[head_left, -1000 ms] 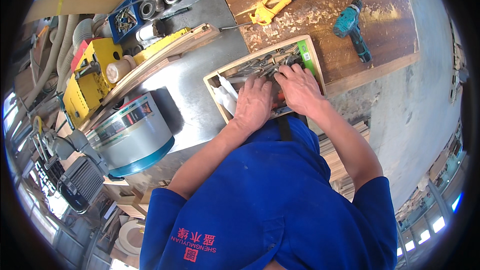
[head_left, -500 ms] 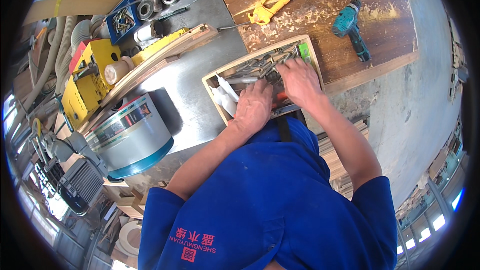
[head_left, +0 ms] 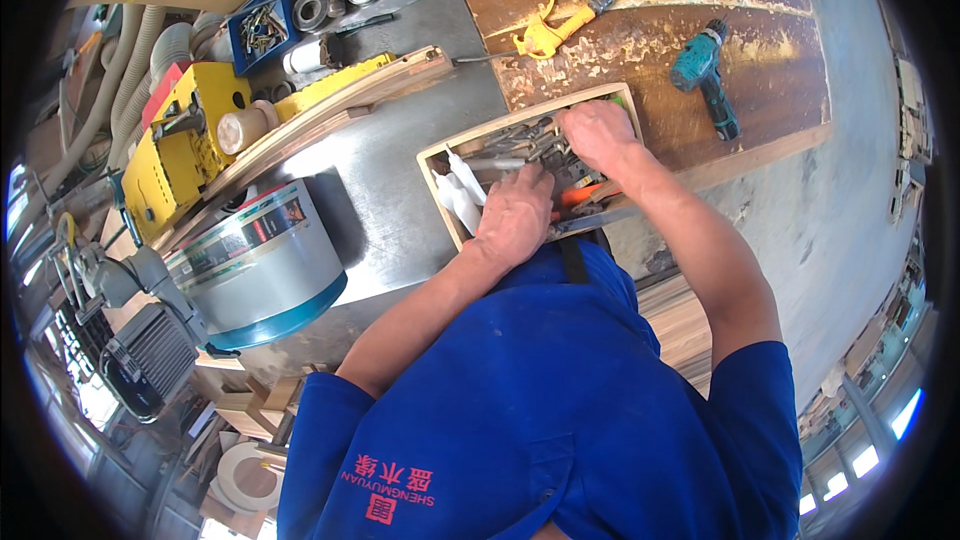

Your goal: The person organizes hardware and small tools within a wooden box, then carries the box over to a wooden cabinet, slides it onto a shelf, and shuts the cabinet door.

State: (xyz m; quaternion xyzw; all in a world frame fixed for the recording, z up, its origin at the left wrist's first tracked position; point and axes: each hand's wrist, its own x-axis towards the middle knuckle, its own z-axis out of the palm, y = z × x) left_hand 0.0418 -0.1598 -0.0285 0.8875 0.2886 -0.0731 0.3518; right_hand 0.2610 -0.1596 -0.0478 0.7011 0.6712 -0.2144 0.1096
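A shallow wooden box [head_left: 432, 154] holds metal bits and tools, white bottles [head_left: 458, 195] at its left and an orange-handled tool [head_left: 580, 194]. My left hand [head_left: 515, 212] reaches into the front middle, beside the bottles, fingers curled down among the contents; what they grip is hidden. Toward the box's back right corner, my right hand [head_left: 597, 135] bends its fingers over the metal pieces, partly covering a green item [head_left: 617, 101]; I cannot make out what it holds.
Right of the box, a teal drill [head_left: 705, 75] lies on the worn board [head_left: 770, 60]; a yellow air gun [head_left: 548, 32] is behind. Leftward are a grey bucket [head_left: 260, 280], yellow machine [head_left: 170, 180], blue bolt tray [head_left: 265, 0] and hoses [head_left: 130, 90].
My right hand has moved up and back toward the box's back right corner, uncovering more of the orange-handled tool. My left hand stays near the front middle, slightly shifted.
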